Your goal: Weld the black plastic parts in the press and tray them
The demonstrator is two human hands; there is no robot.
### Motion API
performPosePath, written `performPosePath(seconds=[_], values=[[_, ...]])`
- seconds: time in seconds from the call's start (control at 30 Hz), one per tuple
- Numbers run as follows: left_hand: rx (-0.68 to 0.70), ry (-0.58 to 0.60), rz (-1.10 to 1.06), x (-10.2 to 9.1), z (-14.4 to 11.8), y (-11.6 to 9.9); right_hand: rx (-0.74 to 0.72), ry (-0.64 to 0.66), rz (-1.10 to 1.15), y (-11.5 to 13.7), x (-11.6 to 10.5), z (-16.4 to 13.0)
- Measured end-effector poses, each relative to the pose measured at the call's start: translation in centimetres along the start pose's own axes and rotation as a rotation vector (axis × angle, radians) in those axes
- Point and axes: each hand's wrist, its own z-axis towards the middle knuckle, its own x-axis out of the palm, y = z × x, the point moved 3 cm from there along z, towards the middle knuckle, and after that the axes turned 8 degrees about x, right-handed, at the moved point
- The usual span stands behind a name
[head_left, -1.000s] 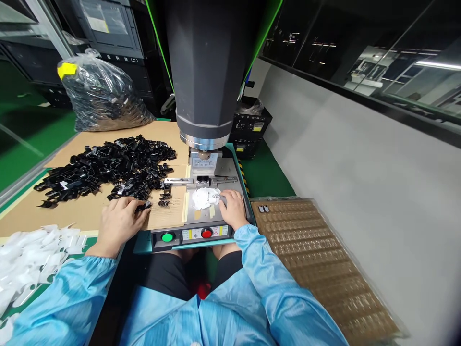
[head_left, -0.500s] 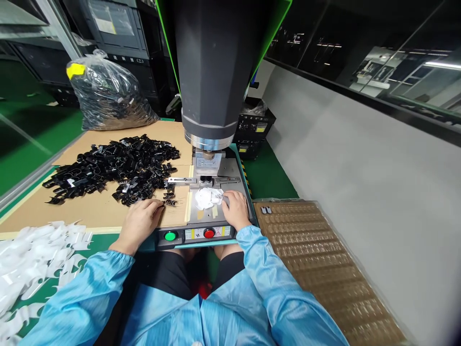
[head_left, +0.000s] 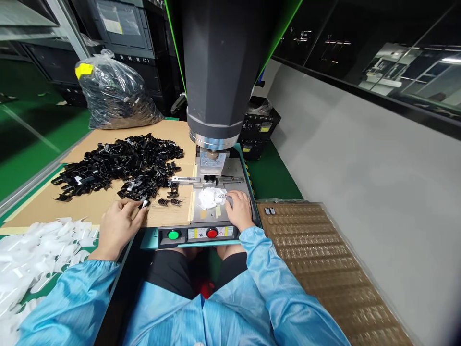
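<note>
My left hand [head_left: 121, 225] is at the front edge of the cardboard, thumb and fingertips closed on a small black curved plastic clip [head_left: 144, 203]. Just behind it spreads a heap of similar black clips [head_left: 122, 161]. A few separate clips [head_left: 175, 202] lie between that hand and the press. My right hand [head_left: 240, 210] rests on the metal press bed [head_left: 236, 168], fingers curled against a small pile of thin white plastic pieces [head_left: 212, 197]. What its fingertips hold, if anything, is hidden. Behind the white pile is a metal fixture [head_left: 209, 180] under the press head [head_left: 216, 115].
A green button [head_left: 173, 235] and a red button [head_left: 212, 233] sit on the press front. White plastic pieces [head_left: 43, 245] cover the table's left end. At right is a brown compartment tray [head_left: 317, 259] with two small parts. A full clear bag [head_left: 115, 96] stands behind the heap.
My left hand has moved left, away from the clips beside the press, to a clip at the heap's front edge. Two clips lie uncovered there. My right hand has stayed by the white pile.
</note>
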Motion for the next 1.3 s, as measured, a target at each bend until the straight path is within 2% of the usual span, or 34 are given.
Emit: performPosePath(seconds=[0.2,0.4,0.47,0.57,0.63,0.73,0.9,0.97,1.1,1.3], values=[[0.07,0.032,-0.231,1.9,0.6,-2.0,0.009,0.006,-0.016,-0.1,0.0,0.0],[0.122,0.074,-0.381,1.4,0.8,-3.4,0.013,0.012,-0.015,-0.1,0.0,0.0],[0.053,0.06,-0.356,0.8,0.9,-2.8,0.014,0.016,-0.009,0.0,-0.1,0.0],[-0.15,-0.001,-0.207,0.0,1.0,-1.1,0.017,0.023,-0.002,0.0,-0.1,0.0],[-0.203,0.005,-0.143,0.0,1.2,-0.2,0.02,0.024,0.001,0.0,-0.1,0.0],[-0.155,0.045,-0.125,0.5,1.4,0.2,0.021,0.019,0.003,0.0,-0.1,0.0],[-0.075,0.096,-0.147,0.9,1.0,-0.4,0.013,0.028,-0.011,0.0,-0.1,0.0],[-0.084,0.093,-0.18,0.7,0.9,-0.3,0.018,0.031,-0.017,-0.1,0.0,0.0],[-0.183,0.06,-0.137,0.3,1.3,1.4,0.018,0.022,-0.012,-0.1,0.1,0.0],[-0.06,0.158,0.001,1.0,2.6,3.2,0.015,0.026,-0.018,0.0,0.0,0.0]])
